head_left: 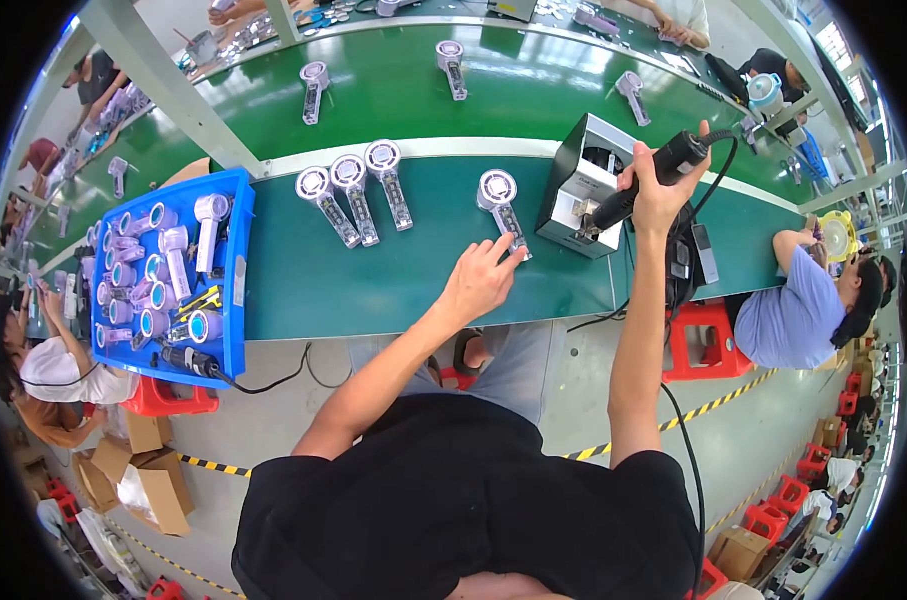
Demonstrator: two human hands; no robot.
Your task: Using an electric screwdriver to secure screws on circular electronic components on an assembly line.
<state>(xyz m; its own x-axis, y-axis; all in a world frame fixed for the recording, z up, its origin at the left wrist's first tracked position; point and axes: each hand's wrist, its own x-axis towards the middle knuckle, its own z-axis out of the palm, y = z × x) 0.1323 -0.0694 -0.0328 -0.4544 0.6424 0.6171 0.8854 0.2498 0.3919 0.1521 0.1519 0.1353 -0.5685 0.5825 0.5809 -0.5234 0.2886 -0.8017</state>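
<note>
My left hand (pixel 479 282) reaches over the green worktable, its fingers and thumb on the handle end of a purple handheld fan (pixel 497 188) lying with its round head away from me. The handle is see-through, with parts visible inside. To the right, my right hand (pixel 659 200) is wrapped round a black electric screwdriver (pixel 615 208). Its tip points down-left at the front of a black and silver box (pixel 580 180), apparently a screw feeder. Whether a screw sits on the tip is too small to tell. Three similar fans (pixel 349 174) lie left of my left hand.
A blue bin (pixel 241 250) at the left holds several purple fans and another black power tool (pixel 188 360). Beyond a pale rail, more fans (pixel 314 80) lie on a green conveyor (pixel 393 85). A black cable (pixel 723 180) trails from the screwdriver. Co-workers sit on both sides.
</note>
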